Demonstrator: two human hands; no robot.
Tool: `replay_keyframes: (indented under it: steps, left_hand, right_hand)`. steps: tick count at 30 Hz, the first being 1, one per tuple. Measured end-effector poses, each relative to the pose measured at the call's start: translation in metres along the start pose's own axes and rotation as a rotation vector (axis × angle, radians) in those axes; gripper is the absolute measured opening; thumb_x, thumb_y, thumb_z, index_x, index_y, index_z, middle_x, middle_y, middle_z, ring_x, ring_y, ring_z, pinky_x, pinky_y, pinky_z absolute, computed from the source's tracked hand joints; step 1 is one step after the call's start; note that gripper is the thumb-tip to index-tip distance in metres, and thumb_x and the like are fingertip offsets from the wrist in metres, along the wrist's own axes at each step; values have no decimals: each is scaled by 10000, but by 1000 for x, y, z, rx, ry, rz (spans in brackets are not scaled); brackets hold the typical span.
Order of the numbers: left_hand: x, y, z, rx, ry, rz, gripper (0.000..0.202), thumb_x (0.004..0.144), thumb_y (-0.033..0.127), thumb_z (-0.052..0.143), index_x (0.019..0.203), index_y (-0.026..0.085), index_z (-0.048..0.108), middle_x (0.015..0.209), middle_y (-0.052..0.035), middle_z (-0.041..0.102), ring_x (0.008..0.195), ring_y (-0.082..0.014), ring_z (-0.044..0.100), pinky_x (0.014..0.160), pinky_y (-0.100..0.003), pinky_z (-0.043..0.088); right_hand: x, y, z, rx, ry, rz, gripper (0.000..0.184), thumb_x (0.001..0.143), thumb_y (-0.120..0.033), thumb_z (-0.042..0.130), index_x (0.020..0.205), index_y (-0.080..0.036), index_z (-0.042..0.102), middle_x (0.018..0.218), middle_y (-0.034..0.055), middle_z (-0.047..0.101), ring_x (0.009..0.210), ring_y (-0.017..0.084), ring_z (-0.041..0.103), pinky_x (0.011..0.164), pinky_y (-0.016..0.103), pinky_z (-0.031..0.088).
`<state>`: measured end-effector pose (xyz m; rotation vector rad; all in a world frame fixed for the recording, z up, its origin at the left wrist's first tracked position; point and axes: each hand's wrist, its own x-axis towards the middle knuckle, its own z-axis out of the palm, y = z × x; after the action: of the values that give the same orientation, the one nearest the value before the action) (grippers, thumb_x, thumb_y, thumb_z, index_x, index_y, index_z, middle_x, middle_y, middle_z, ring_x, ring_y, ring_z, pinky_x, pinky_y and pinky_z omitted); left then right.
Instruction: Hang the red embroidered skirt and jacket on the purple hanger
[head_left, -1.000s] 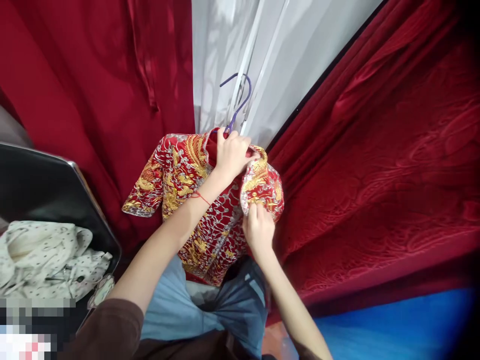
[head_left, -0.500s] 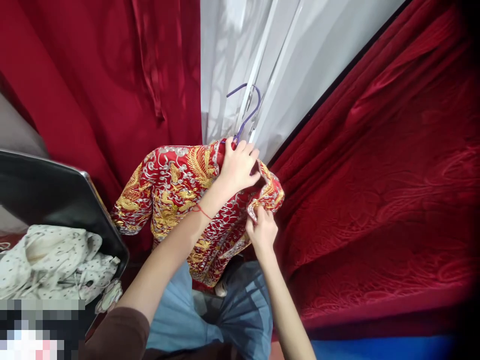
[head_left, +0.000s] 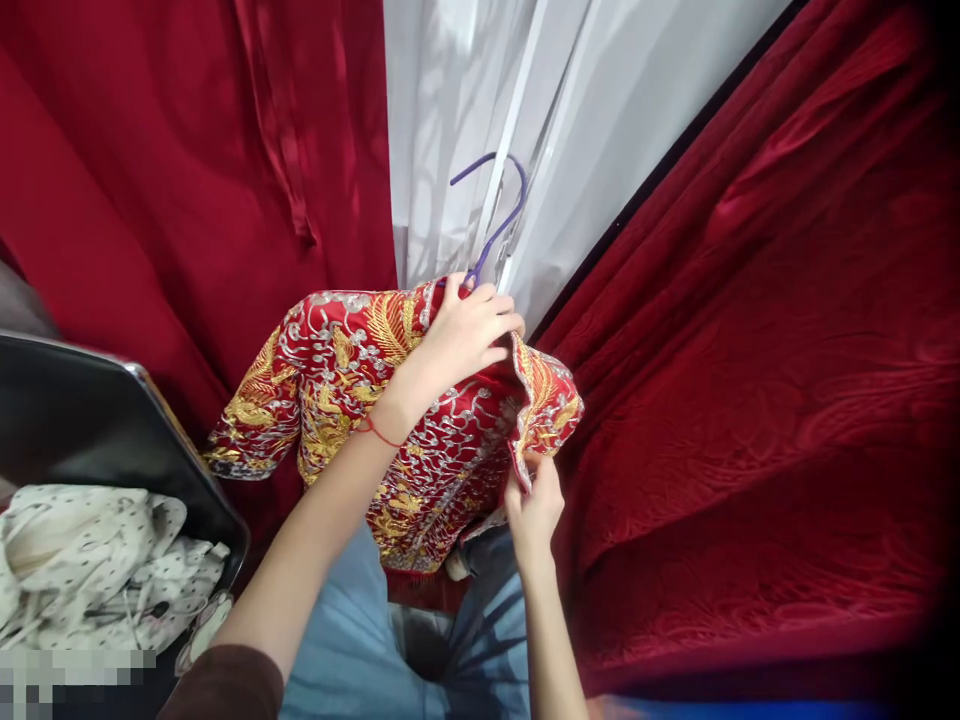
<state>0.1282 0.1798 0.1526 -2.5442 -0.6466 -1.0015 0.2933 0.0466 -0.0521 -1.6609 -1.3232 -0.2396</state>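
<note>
A red jacket (head_left: 337, 400) with gold and silver embroidery hangs in front of me on a purple hanger (head_left: 517, 200), whose hook rises out of the collar. My left hand (head_left: 469, 325) grips at the neck, closed around the hanger's base and the collar there; its fingertips are partly hidden. Lower and to the right, my right hand (head_left: 536, 505) pinches the edge of the jacket's open front panel (head_left: 551, 400), which is folded outward. The jacket's left-side sleeve (head_left: 255, 415) hangs loose.
At left stands a black chair (head_left: 75, 400) bearing a white dotted garment (head_left: 90, 560). Red curtains (head_left: 187, 130) hang behind on the left and a patterned red cloth (head_left: 765, 420) on the right. Between them is white drapery (head_left: 442, 120) with a white pole.
My right hand has moved slightly down, pulling the front panel's edge outward, so the panel is more spread. My left hand stays at the collar. The view has shifted a little.
</note>
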Motion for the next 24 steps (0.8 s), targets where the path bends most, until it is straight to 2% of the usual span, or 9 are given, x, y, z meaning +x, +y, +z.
replay_keyframes:
  steps: [3,6,11,13,15,17,20,22,24]
  left_hand:
    - [2,-3,-2,-18,-9,23,168,880,215,617,1003,212,731,923,-23,688,1002,-228,562,1080,-553,252]
    - [4,-1,0,6,-5,1,142,885,224,624,966,202,738,904,-30,687,976,-230,578,1068,-555,253]
    - [13,2,14,62,57,-79,124,885,208,621,924,180,736,905,-55,684,972,-250,590,1041,-560,274]
    - [16,0,19,71,59,-96,125,883,191,609,891,183,734,876,-51,682,960,-247,590,1030,-553,294]
    - [18,-4,22,69,48,-89,137,879,177,593,868,191,729,866,-45,683,956,-243,587,1022,-544,319]
    - [15,-7,21,63,38,-76,148,872,167,580,891,197,724,899,-46,686,984,-248,586,1030,-545,332]
    - [6,-2,17,71,52,-55,239,861,126,540,1007,208,710,1023,-64,679,1090,-269,577,1087,-571,303]
    - [-4,8,14,92,117,-70,349,851,89,501,1119,223,680,1159,-85,652,1202,-284,543,1131,-582,265]
    - [-20,21,14,114,232,-139,471,836,77,493,1260,246,610,1331,-101,574,1339,-300,454,1159,-581,241]
  right_hand:
    - [3,-5,-11,2,-12,77,184,827,-276,508,964,-178,584,737,30,641,577,168,569,582,269,414]
    - [11,-23,-19,-69,-16,19,221,900,-329,480,846,-173,626,608,12,591,470,141,484,523,264,340]
    - [22,-89,-23,-59,82,-203,386,977,-335,472,622,-191,511,503,-19,470,414,97,373,488,263,257]
    - [18,-116,-21,12,98,-295,383,969,-283,495,596,-203,453,508,-30,440,441,95,385,506,256,278]
    - [10,-132,-12,65,91,-328,356,955,-244,502,608,-210,432,529,-33,436,472,100,407,529,252,306]
    - [1,-132,7,45,29,-327,272,938,-221,489,667,-209,472,565,-24,472,498,113,437,539,255,327]
    - [-9,-107,44,-131,-129,-281,87,877,-182,478,859,-185,563,702,31,588,572,153,517,546,272,351]
    - [-12,-83,61,-245,-203,-195,150,840,-166,479,964,-165,563,817,81,633,652,187,566,570,286,381]
    - [-14,-62,69,-275,-252,-112,195,834,-185,484,1018,-156,540,877,107,640,731,217,596,615,303,420]
